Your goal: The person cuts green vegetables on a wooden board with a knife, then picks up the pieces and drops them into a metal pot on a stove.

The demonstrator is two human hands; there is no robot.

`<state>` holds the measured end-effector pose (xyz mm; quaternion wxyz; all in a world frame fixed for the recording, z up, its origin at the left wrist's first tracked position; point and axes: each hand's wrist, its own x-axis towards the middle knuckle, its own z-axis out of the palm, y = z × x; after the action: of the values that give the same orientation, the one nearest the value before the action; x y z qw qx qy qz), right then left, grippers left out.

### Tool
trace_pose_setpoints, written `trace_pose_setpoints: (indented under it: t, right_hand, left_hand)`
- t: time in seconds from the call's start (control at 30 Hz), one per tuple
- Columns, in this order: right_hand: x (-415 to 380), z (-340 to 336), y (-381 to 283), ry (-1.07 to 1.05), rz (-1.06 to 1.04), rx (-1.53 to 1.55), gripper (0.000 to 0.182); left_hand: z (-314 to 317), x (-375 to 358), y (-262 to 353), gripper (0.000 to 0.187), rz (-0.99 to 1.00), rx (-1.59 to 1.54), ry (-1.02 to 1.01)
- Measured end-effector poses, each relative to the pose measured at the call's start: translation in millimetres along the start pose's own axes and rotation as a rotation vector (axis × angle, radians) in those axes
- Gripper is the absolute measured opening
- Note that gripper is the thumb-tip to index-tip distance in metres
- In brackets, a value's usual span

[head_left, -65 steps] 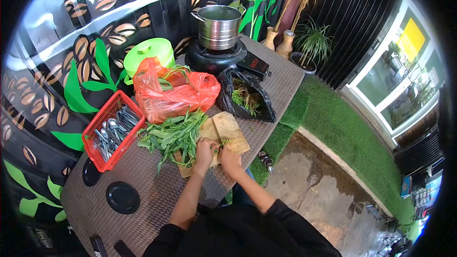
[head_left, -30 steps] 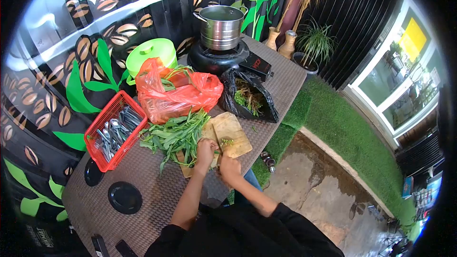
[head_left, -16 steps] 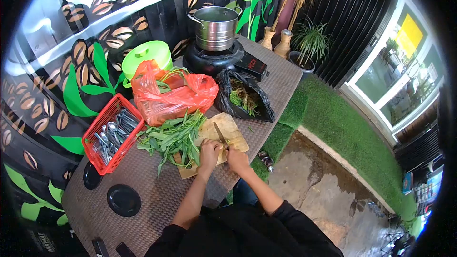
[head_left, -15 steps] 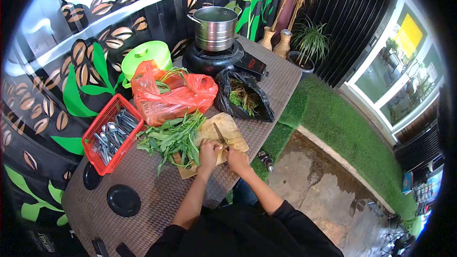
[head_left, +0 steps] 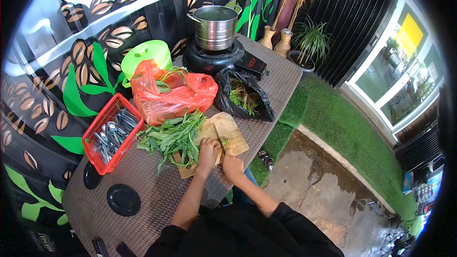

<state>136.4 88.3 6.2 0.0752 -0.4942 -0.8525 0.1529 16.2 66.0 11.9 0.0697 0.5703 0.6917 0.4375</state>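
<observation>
My right hand (head_left: pixel 233 165) is closed round a knife at the front right of the wooden cutting board (head_left: pixel 233 131); the handle is hidden in the fist and the blade is hard to make out. My left hand (head_left: pixel 208 153) rests on the board just to the left, its fingers curled over leafy green stems that are mostly hidden. A heap of long leafy greens (head_left: pixel 173 138) covers the left part of the board and spills onto the table. Small cut green bits (head_left: pixel 225 142) lie on the board beyond my right hand.
Behind the greens sits a red plastic bag (head_left: pixel 173 97), beside a black bag (head_left: pixel 245 97) of trimmings. A steel pot (head_left: pixel 215 31) stands on a black stove (head_left: pixel 209 59). At left are a red basket (head_left: pixel 112 133) of cutlery, a green lidded pot (head_left: pixel 147 57) and a black saucer (head_left: pixel 124 200).
My right hand has shifted slightly down and turned, and the knife blade, plainly seen before, barely shows now. My left hand stays almost in place.
</observation>
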Motion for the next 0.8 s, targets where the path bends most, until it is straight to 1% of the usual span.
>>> trace_pose_setpoints:
  t: [0.03,0.07,0.13,0.17,0.23,0.33,0.37,0.4,0.47,0.57,0.6,0.63,0.67,0.7,0.73,0.8]
  right_hand:
    - [0,1,-1,-0.057,0.03,-0.025,0.03]
    - [5,-1,2,-0.058,0.029,-0.027,0.03]
    - [17,-5,6,-0.031,-0.067,0.048,0.031]
    - [12,-6,6,-0.029,-0.066,0.05,0.031]
    - [-1,-18,-2,-0.046,0.019,0.095,0.033]
    - [-5,-7,-6,-0.08,0.065,0.04,0.033]
    - [1,-5,-3,-0.067,0.039,0.055,0.037]
    - [6,-8,-1,-0.07,0.043,0.055,0.037]
    - [19,-14,3,-0.084,-0.028,0.066,0.026]
    - [7,-18,2,-0.049,-0.037,0.062,0.026]
    - [1,-19,0,-0.03,-0.034,0.063,0.027]
    - [-3,-12,-4,-0.028,-0.036,0.063,0.027]
    - [-6,-5,-12,-0.058,0.029,0.045,0.028]
    - [-9,-1,-15,-0.091,0.096,0.027,0.028]
    - [-4,-1,-14,-0.094,0.095,0.025,0.028]
    - [9,-6,-11,-0.06,0.029,0.053,0.027]
  left_hand:
    - [2,0,-1,0.005,-0.003,0.02,-0.006]
    - [3,0,-2,0.005,-0.004,0.019,-0.004]
    - [4,-2,-2,0.004,0.007,-0.01,0.023]
    - [4,-2,-1,0.004,0.009,-0.008,0.023]
    - [6,-2,-3,0.004,-0.011,0.025,0.022]
    - [4,-2,1,0.005,-0.011,0.062,0.03]
    - [4,-2,3,0.005,-0.012,0.059,0.03]
    - [3,-2,5,0.005,-0.006,0.067,0.023]
    - [1,-2,5,0.006,0.004,0.076,0.015]
    - [0,-8,2,0.007,0.028,0.054,0.04]
    - [-1,-8,2,0.007,-0.023,-0.004,0.033]
    - [-1,-7,2,0.011,-0.072,-0.063,0.028]
    - [-2,-5,1,0.011,-0.071,-0.064,0.031]
    - [-2,-4,1,0.016,-0.119,-0.128,0.017]
    - [-3,-4,1,0.022,-0.167,-0.191,0.003]
    - [-3,-4,1,0.024,-0.166,-0.149,-0.011]
